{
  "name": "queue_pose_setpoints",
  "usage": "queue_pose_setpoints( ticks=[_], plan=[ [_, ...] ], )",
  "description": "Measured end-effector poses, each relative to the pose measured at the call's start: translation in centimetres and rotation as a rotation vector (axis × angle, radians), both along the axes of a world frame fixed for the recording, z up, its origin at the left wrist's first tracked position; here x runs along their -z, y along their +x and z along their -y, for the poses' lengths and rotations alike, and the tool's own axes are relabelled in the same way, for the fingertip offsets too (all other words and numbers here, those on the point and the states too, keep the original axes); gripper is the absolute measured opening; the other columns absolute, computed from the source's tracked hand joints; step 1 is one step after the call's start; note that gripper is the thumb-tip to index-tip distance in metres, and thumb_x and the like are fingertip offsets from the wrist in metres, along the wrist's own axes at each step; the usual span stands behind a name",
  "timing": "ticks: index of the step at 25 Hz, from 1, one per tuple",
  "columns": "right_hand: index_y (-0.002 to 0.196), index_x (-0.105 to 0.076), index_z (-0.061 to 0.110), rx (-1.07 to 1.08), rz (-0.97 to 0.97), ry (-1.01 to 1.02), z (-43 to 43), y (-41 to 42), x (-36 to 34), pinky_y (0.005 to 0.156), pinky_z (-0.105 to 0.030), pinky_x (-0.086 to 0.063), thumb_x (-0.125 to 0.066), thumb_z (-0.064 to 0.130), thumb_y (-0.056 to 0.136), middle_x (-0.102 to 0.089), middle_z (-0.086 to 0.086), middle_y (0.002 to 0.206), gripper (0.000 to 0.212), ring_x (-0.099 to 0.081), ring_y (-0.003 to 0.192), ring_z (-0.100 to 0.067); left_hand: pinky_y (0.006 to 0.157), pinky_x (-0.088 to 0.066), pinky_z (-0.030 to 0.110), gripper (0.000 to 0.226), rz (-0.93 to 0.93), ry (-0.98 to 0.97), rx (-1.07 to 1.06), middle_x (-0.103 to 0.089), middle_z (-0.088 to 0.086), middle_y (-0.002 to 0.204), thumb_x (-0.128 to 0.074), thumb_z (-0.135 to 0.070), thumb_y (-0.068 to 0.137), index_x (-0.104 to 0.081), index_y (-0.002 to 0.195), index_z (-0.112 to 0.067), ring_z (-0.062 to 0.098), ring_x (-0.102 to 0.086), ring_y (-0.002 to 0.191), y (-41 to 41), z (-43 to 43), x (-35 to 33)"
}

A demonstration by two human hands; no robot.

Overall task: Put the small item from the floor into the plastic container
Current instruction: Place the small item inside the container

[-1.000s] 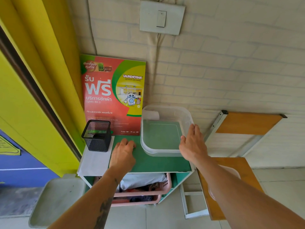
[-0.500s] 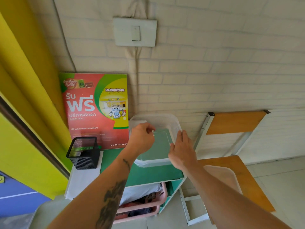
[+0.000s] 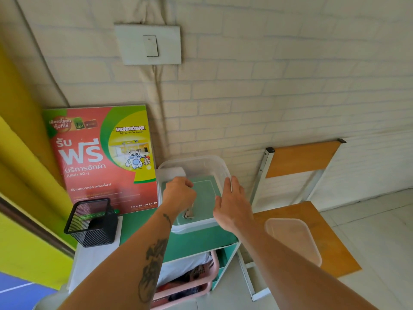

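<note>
The clear plastic container (image 3: 218, 168) stands lidless on the green shelf top (image 3: 201, 240) against the brick wall. My left hand (image 3: 178, 193) hovers over its left half with the fingers curled downward. Just below that hand, inside the container near the front wall, is a small metallic item (image 3: 188, 214), blurred. Whether the fingers still touch it is unclear. My right hand (image 3: 232, 204) is flat with its fingers apart, its fingertips against the container's right rim.
A translucent lid (image 3: 292, 240) lies on a wooden folding desk (image 3: 335, 262) to the right. A black mesh basket (image 3: 91, 222) and a red-green poster (image 3: 102, 159) stand to the left. Pink baskets (image 3: 190, 285) fill the lower shelf.
My left hand went from the shelf top to above the container, and the small item now shows below it inside. My right hand stayed at the right rim.
</note>
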State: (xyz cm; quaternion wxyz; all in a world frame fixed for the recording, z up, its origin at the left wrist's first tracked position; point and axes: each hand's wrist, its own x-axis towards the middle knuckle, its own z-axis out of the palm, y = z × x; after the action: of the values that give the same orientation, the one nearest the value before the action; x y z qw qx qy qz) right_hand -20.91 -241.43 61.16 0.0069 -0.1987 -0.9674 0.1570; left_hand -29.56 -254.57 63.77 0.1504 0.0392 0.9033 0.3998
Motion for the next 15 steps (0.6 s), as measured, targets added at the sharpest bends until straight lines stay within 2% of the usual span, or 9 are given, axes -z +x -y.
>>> queue_pose_setpoints(
  ticks=[4,7,9,15],
  plan=[
    [0.155,-0.001,0.007,-0.004,0.019,-0.002,0.1,0.0,0.0,0.121,-0.042,-0.015,-0.031,0.040,0.101,0.003,-0.015,0.164,0.070,-0.007,0.149,-0.033,0.072,-0.056,0.029,0.039,-0.023,0.009,0.024,-0.067,0.006,0.101,-0.047,-0.001,0.081,-0.070,0.109,-0.016,0.019,-0.063,0.071,0.4,0.5,-0.8],
    [0.155,0.001,0.008,-0.006,0.042,-0.016,0.1,0.0,-0.2,0.121,-0.043,-0.014,-0.032,0.041,0.101,0.006,-0.015,0.164,0.071,-0.005,0.150,-0.034,0.071,-0.057,0.030,0.038,-0.049,0.014,0.062,-0.069,0.006,0.099,-0.045,-0.003,0.083,-0.070,0.109,-0.017,0.020,-0.064,0.070,1.0,1.0,-0.9],
    [0.155,0.002,0.010,-0.017,0.070,-0.034,-0.1,0.0,-0.5,0.121,-0.044,-0.014,-0.032,0.041,0.100,0.008,-0.015,0.164,0.072,-0.003,0.150,-0.034,0.064,-0.055,0.028,0.037,-0.066,0.030,0.067,-0.071,0.006,0.096,-0.044,-0.005,0.084,-0.070,0.106,-0.019,0.018,-0.065,0.067,1.4,1.3,-1.0],
    [0.156,-0.004,0.016,-0.036,0.028,-0.275,-1.5,1.1,-3.0,0.119,-0.043,-0.014,-0.039,0.033,0.101,0.006,-0.004,0.165,0.068,-0.001,0.151,-0.025,0.051,-0.045,0.017,0.032,-0.094,0.120,0.069,-0.073,0.003,0.088,-0.046,-0.008,0.087,-0.070,0.101,-0.023,0.013,-0.059,0.056,2.9,0.6,-2.6]
  ],
)
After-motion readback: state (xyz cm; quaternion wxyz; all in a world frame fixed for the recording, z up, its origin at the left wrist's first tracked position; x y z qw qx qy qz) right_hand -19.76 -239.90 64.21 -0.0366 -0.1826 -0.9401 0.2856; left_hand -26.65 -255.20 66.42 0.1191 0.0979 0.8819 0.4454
